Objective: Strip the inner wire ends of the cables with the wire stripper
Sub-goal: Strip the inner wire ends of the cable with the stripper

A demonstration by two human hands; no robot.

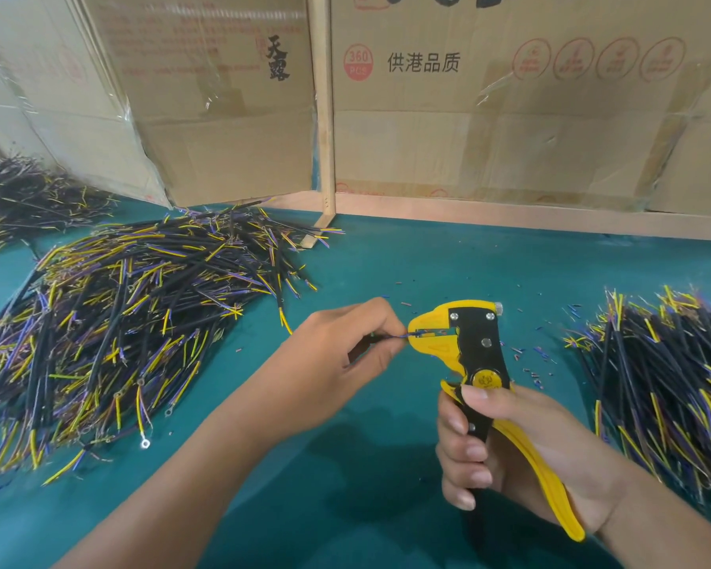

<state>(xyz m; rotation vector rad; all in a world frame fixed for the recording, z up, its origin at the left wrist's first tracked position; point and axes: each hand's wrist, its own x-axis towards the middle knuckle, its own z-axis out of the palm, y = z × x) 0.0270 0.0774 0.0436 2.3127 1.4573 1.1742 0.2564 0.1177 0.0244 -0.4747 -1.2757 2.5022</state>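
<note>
Head view looks down on both hands at work: the fingers of the left hand pinch a cable, feeding its thin blue inner wire end into the yellow jaws of the wire stripper. The right hand wraps its fingers round the stripper's black and yellow handles, thumb laid just below the round pivot, tool held upright above the green tabletop. Small bits of cut insulation lie scattered near the tool. A big heap of black cables with yellow and purple ends sprawls to the left, another pile sits at the right edge. Cardboard boxes stand behind a wooden frame at the back
</note>
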